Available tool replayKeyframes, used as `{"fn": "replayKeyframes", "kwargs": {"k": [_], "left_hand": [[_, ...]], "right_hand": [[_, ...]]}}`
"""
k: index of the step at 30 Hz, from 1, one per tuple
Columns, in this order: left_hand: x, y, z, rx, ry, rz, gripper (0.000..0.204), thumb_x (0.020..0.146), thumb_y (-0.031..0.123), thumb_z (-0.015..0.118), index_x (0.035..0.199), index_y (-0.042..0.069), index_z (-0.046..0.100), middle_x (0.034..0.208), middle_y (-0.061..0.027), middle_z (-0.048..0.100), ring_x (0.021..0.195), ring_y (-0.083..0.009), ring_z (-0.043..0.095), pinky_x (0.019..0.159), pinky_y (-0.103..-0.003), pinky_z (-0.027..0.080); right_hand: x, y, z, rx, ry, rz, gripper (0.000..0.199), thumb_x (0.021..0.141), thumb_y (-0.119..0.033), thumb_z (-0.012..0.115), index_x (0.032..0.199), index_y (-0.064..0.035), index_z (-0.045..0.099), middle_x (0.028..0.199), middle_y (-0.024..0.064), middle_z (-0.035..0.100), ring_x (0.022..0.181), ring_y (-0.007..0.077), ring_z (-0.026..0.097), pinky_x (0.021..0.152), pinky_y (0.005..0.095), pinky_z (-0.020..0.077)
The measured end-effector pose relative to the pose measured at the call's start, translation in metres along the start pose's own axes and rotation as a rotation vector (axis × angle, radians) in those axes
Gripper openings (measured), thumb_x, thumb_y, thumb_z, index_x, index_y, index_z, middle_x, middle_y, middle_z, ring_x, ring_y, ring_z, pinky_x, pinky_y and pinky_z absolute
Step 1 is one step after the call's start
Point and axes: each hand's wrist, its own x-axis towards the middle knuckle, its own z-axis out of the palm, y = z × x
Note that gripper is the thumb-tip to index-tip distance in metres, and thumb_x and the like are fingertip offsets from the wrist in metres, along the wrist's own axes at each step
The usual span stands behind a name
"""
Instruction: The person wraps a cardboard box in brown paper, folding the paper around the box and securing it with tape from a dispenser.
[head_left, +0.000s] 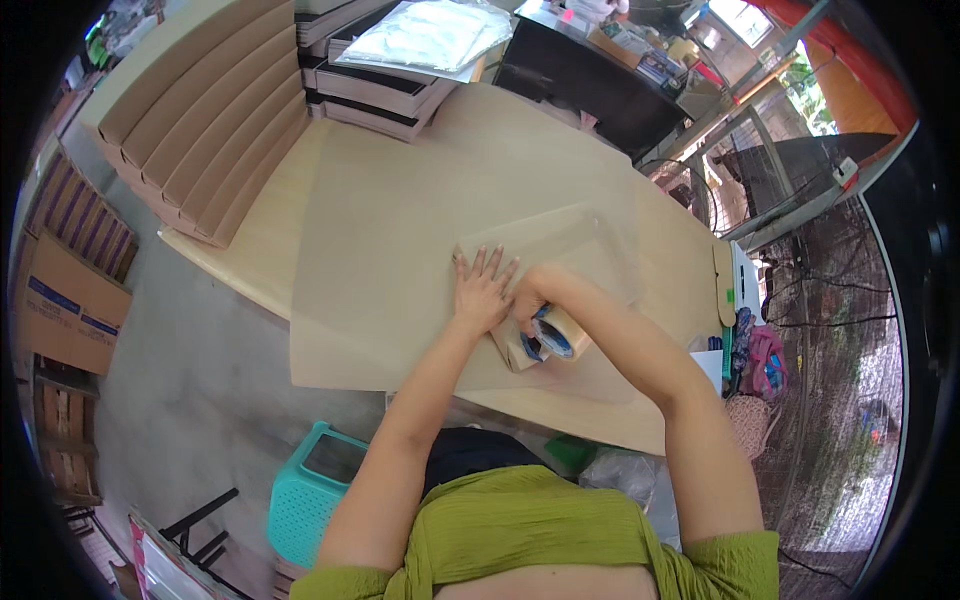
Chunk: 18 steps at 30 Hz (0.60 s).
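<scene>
A large sheet of brown kraft paper [380, 220] covers much of the table. On it lies a flat parcel [570, 235] of the same brown paper, its near flap folded over. My left hand [484, 296] presses flat on the parcel's left side, fingers spread. Close beside it, my right hand [529, 296] is closed around a blue tape dispenser [541, 324]. The dispenser carries a wide roll of tape [567, 336] and sits low against the folded flap. The right fingertips and the tape's loose end are partly hidden by the hand.
Folded cardboard boxes [200, 120] stand in a row at the table's left end. Dark-edged stacks [370, 95] with a plastic-wrapped packet [425, 35] on top stand at the back. A turquoise stool [310, 505] is near my left side. Small bags [765, 360] sit at the right edge.
</scene>
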Motion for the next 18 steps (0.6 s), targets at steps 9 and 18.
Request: {"fn": "replayKeyframes", "kwargs": {"k": [9,18], "left_hand": [[-0.019,0.036,-0.028,0.099,-0.278,0.121,0.087,0.09,0.068,0.046,0.157,0.016,0.028,0.164,-0.0139,0.021,0.152,-0.035,0.016,0.114,-0.073,0.001],[0.06,-0.023,-0.01,-0.031,-0.136,0.143,0.09,0.088,0.071,0.051,0.156,0.017,0.03,0.164,-0.0145,0.019,0.152,-0.0354,0.015,0.118,-0.066,0.008]], "right_hand": [[-0.03,0.091,0.178,0.319,0.45,-0.17,0.068,0.067,-0.063,0.078,0.114,-0.014,0.075,0.09,0.0183,0.074,0.086,0.0317,0.071,0.077,0.0417,0.0546],[0.099,0.149,0.392,0.564,1.389,0.468,0.06,0.086,-0.014,0.062,0.145,-0.0175,0.05,0.135,0.0308,0.045,0.121,0.0466,0.048,0.1,0.0545,0.0398]]}}
